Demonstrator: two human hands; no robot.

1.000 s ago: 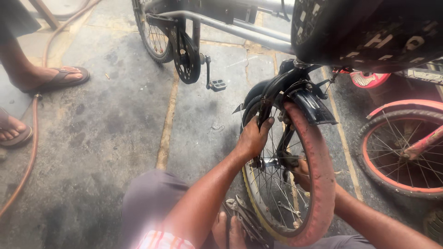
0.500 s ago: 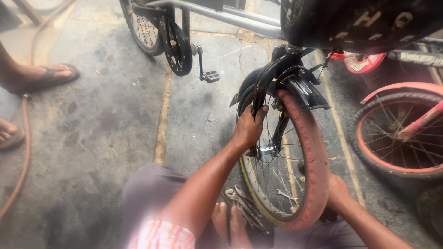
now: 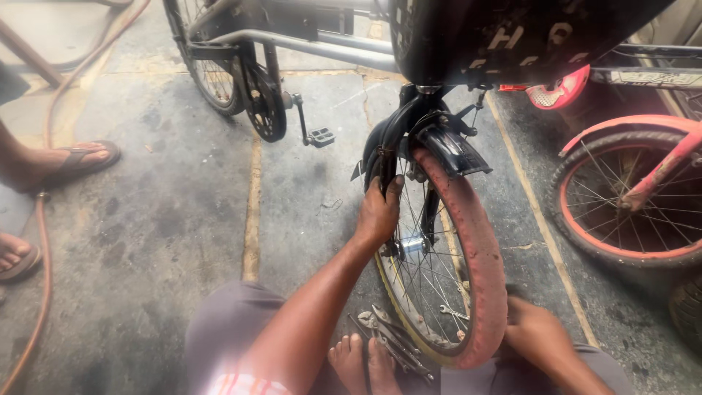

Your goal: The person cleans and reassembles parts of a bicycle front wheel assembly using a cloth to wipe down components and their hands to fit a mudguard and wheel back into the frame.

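The left hand [image 3: 378, 212] grips the black fork [image 3: 386, 157] beside the bicycle wheel [image 3: 468, 271]; the right hand [image 3: 537, 333] presses, fingers closed, against the wheel's pink tyre [image 3: 479, 241] low down, above pliers [image 3: 391, 336]

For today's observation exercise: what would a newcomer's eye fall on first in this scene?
Probably the pink tyre on the spoked wheel at centre, half under a black mudguard. Next, the left hand gripping the fork beside the rim, and the right hand at the tyre's lower edge. Tools lie on the floor by the person's toes, and a sandalled foot stands at far left.
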